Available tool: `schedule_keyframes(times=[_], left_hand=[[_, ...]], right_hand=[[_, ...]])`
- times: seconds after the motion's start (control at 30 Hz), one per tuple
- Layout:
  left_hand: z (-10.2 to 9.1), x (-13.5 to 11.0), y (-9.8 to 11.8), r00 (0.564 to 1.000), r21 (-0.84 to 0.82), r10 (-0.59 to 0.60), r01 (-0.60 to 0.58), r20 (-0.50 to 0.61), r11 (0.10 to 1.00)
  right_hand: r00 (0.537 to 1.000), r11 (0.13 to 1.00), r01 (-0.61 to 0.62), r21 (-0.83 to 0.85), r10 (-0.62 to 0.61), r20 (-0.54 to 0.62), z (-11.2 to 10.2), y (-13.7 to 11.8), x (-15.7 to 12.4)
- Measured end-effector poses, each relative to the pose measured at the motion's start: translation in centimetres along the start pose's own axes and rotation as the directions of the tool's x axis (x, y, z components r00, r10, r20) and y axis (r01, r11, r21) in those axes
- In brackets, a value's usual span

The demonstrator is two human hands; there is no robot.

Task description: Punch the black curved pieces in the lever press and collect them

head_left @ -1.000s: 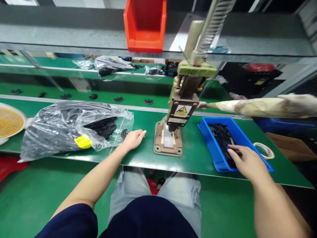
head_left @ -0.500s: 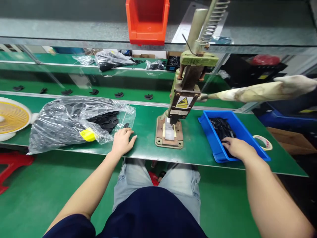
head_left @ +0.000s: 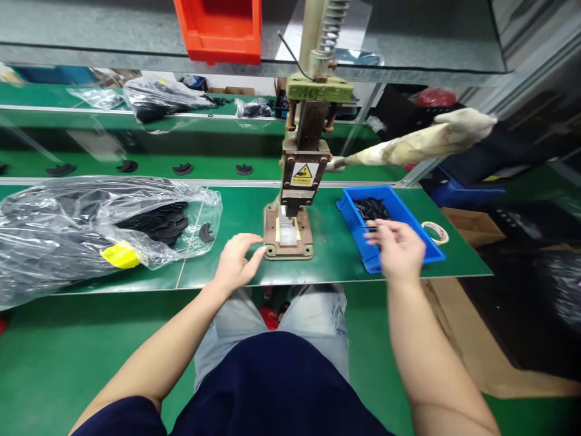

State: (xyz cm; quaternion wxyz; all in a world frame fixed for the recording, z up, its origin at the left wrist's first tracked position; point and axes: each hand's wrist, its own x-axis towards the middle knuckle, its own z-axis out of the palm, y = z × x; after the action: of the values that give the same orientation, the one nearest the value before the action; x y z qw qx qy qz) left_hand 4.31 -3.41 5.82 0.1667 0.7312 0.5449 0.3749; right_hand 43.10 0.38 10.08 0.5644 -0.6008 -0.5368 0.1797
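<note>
My left hand point(head_left: 238, 261) hovers over the green bench just left of the hand press's base plate point(head_left: 289, 249). Its fingers are loosely curved and apart, and I see nothing in them. A black crescent part point(head_left: 206, 232) lies a little to its left, beside a clear plastic bag point(head_left: 68, 224) full of such parts. My right hand point(head_left: 396, 249) is raised over the front edge of the blue tray point(head_left: 351, 223) of small black pieces. Its fingertips are pinched on a thin black piece point(head_left: 370, 229), slightly blurred.
The hand press point(head_left: 303, 172) stands between my hands; its wrapped lever point(head_left: 422, 142) sticks out to the right above the tray. A tape roll point(head_left: 434, 232) lies by the tray. Behind, a belt carries black crescents point(head_left: 183, 168). An orange bin point(head_left: 218, 30) sits on the shelf.
My right hand has lifted out of the blue tray with a thin piece. My left hand has moved right from the bag's mouth toward the press base. The view has shifted right.
</note>
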Motion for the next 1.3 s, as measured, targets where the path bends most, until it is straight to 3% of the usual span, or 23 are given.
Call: schedule_keyframes(times=[0.13,0.23,0.33,0.43,0.73,0.97,1.07,1.1,1.13,1.2,1.27,1.3], left_hand=[[1.8,0.0,5.4,0.988,-0.224,0.045,-0.012,0.145,0.975],[2.3,-0.4,7.1,0.984,-0.272,0.138,-0.103,0.113,0.957],[2.3,-0.8,6.9,0.974,-0.246,0.227,-0.225,-0.019,0.943],[2.3,-1.1,6.1,0.962,-0.207,0.259,-0.271,-0.084,0.940],[2.4,-1.3,5.3,0.969,-0.212,0.231,-0.245,-0.086,0.946],[2.2,-0.4,3.8,0.960,-0.131,0.275,-0.281,-0.062,0.951],[2.3,1.8,1.3,0.968,-0.030,0.241,-0.244,-0.067,0.969],[2.5,2.7,0.3,0.971,-0.002,0.230,-0.231,-0.065,0.973],[2.7,3.8,-0.7,0.973,0.023,0.224,-0.223,-0.054,0.975],[3.2,5.9,-2.4,0.975,0.076,0.222,-0.221,-0.005,0.972],[3.8,7.7,-3.5,0.973,0.145,0.223,-0.230,0.063,0.962],[4.1,8.5,-3.7,0.969,0.182,0.226,-0.241,0.096,0.953]], right_hand=[[0.961,0.967,-0.095,0.238,0.027,0.274,6.7,-2.9,-7.6],[0.925,0.924,-0.157,0.349,0.013,0.379,9.1,-4.3,-10.9],[0.901,0.888,-0.206,0.411,0.009,0.434,9.8,-4.6,-11.8],[0.882,0.864,-0.249,0.437,0.016,0.471,10.2,-4.5,-11.9],[0.861,0.853,-0.301,0.426,0.052,0.505,11.2,-4.0,-12.1],[0.865,0.892,-0.248,0.377,0.028,0.502,11.2,-3.7,-11.5],[0.923,0.917,-0.138,0.374,-0.018,0.385,9.6,-4.4,-7.6],[0.954,0.920,-0.066,0.386,-0.055,0.295,8.8,-5.1,-5.6],[0.976,0.921,0.089,0.380,-0.156,0.150,7.9,-6.1,-3.4],[0.926,0.836,0.372,0.404,-0.365,-0.097,6.1,-9.2,0.9],[0.822,0.667,0.560,0.492,-0.523,-0.226,4.6,-13.3,4.2],[0.779,0.601,0.604,0.524,-0.584,-0.227,4.1,-15.3,5.3]])
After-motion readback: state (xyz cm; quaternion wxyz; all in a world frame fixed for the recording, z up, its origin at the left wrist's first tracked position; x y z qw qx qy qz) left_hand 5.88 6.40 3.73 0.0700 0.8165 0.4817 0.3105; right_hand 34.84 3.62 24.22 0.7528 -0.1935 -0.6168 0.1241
